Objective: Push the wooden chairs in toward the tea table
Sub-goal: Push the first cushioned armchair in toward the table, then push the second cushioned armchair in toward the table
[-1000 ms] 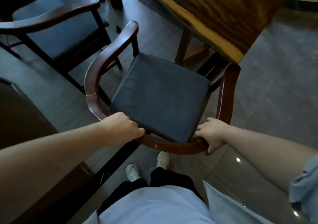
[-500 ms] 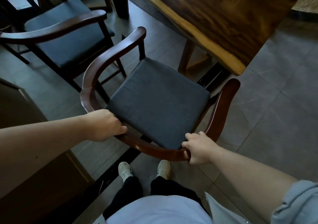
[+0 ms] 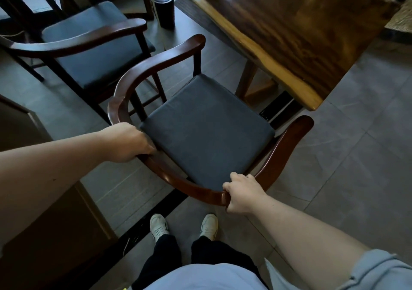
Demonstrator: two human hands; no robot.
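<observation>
A dark wooden armchair (image 3: 156, 62) with a curved back rail and a grey seat cushion (image 3: 205, 129) stands in front of me, angled toward the glossy wooden tea table (image 3: 296, 33) at the upper right. My left hand (image 3: 127, 142) grips the back rail at its left bend. My right hand (image 3: 240, 194) holds the rail at its near right part. The chair's right arm end (image 3: 303, 122) sits just below the table's near corner. A second wooden armchair (image 3: 89, 42) with a grey cushion stands to the upper left, apart from the table.
A black cylindrical bin (image 3: 163, 9) stands on the floor between the far chair and the table. A dark cabinet (image 3: 33, 200) fills the lower left. My feet (image 3: 182, 225) are just behind the chair. Grey floor tiles (image 3: 361, 156) spread to the right.
The chair has swung to a different angle, and its right arm end now lies clear of the table's corner. My hands have slid leftward along the back rail.
</observation>
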